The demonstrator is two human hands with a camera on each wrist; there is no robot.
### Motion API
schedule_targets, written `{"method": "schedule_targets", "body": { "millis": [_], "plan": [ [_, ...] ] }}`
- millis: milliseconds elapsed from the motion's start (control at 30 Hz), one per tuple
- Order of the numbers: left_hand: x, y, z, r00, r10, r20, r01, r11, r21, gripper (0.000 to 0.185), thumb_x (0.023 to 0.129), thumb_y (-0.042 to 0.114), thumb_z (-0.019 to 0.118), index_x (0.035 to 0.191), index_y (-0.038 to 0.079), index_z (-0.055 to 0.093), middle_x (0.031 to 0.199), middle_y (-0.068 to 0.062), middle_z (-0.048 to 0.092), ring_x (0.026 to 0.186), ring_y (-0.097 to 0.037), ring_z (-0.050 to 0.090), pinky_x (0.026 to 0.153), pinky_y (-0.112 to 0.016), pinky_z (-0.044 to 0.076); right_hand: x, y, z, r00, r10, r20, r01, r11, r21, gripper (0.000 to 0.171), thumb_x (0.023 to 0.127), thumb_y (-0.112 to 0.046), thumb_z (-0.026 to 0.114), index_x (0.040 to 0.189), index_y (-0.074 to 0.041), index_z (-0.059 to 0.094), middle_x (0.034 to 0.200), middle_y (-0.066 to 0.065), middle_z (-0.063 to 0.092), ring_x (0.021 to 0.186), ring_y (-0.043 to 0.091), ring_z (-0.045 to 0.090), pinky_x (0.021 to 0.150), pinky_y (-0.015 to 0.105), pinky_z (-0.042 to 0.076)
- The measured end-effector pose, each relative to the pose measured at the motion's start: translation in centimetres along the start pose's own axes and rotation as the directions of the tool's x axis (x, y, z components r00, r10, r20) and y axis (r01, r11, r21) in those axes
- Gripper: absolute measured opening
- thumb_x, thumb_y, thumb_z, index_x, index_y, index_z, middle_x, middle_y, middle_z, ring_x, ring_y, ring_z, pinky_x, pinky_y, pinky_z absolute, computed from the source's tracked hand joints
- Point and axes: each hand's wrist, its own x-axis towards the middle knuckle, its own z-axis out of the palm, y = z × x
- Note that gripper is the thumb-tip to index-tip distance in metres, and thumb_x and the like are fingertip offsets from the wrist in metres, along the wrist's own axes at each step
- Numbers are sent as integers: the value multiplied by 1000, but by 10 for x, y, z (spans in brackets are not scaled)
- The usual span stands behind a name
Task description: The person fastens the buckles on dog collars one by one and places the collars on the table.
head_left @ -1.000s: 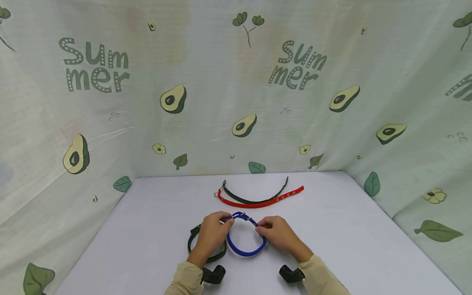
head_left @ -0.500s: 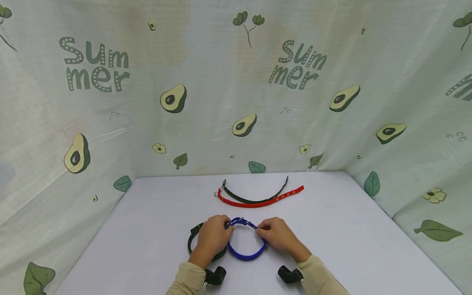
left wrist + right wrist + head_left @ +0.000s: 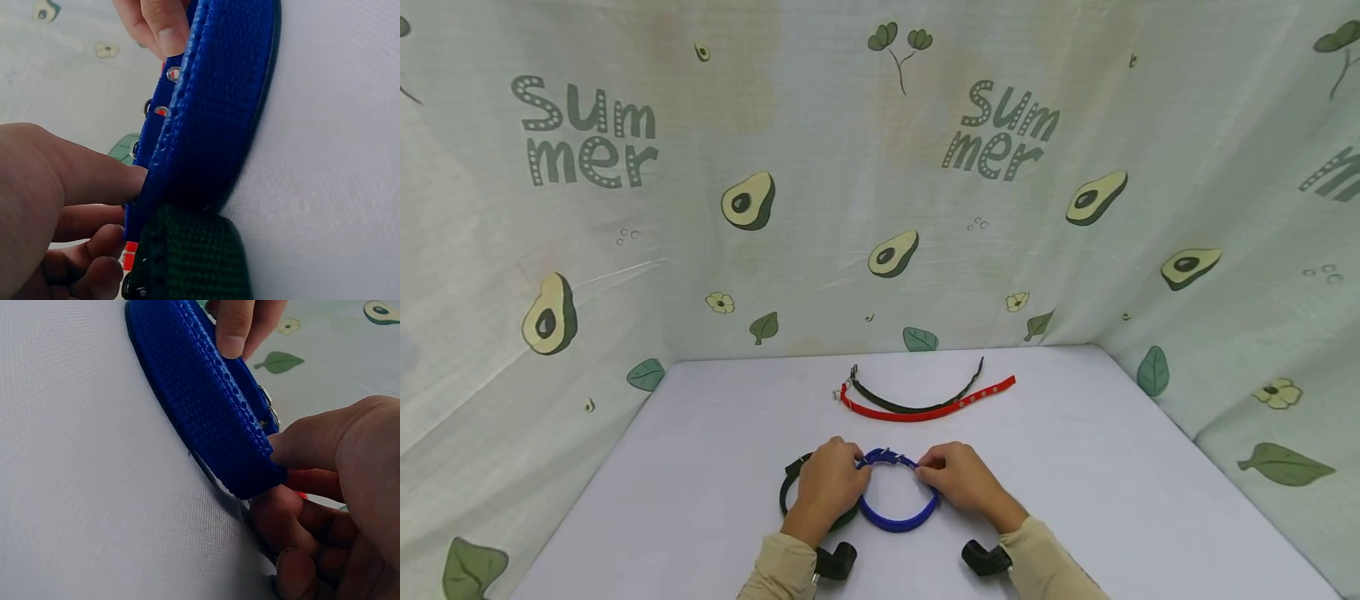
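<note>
A blue webbing collar [image 3: 895,526], buckled into a ring, stands on edge between both hands. My left hand [image 3: 830,483] pinches its far left side between thumb and fingers. On the far right side, my right hand [image 3: 962,477] pinches the band. Metal eyelets line the inner strap of the blue collar [image 3: 219,81] in the left wrist view, and the buckle's metal shows in the right wrist view. A dark green collar [image 3: 785,493], also closed into a ring, is partly hidden behind my left hand and sits right beside the blue one.
Farther back on the white table [image 3: 715,450], a red collar [image 3: 902,417] with eyelets lies unbuckled in a curve. Another dark green collar [image 3: 880,402] lies open just behind it. A printed cloth [image 3: 820,167] hangs around the table's back and sides.
Both hands have brought the blue collar slightly down and toward the person, beside the dark green ring. Both keep their hold on it. The collars at the back lie as before.
</note>
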Motion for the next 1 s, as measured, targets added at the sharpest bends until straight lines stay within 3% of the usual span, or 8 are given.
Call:
{"method": "schedule_targets", "body": {
  "millis": [500, 833, 1000],
  "plan": [
    [1, -3, 0, 997, 2, 81, 2, 999, -50, 21, 82, 33, 81, 84, 13, 77, 83, 1, 65, 77, -14, 61, 65, -34, 52, 0, 4, -4, 999, 31, 21, -31, 999, -8, 5, 90, -21, 74, 88, -17, 76, 79, -12, 65, 73, 8, 56, 66, 27, 48],
    [3, -1, 0, 995, -19, 102, 25, 997, -67, 22, 85, 33, 78, 86, 11, 77, 83, 1, 66, 77, -14, 61, 68, -36, 52, 2, 6, -6, 1000, 21, 19, -21, 1000, -6, 7, 90, -22, 74, 87, -16, 76, 79, -12, 66, 72, 7, 58, 66, 27, 49],
    [6, 0, -3, 995, -42, 93, 51, 994, -99, 22, 89, 33, 74, 91, 11, 76, 82, 2, 66, 71, -13, 55, 62, -33, 48, 6, 13, -16, 996, 72, 47, -74, 996, 48, 12, 94, -24, 69, 92, -14, 75, 79, -7, 65, 68, 11, 59, 62, 29, 50]
  ]
}}
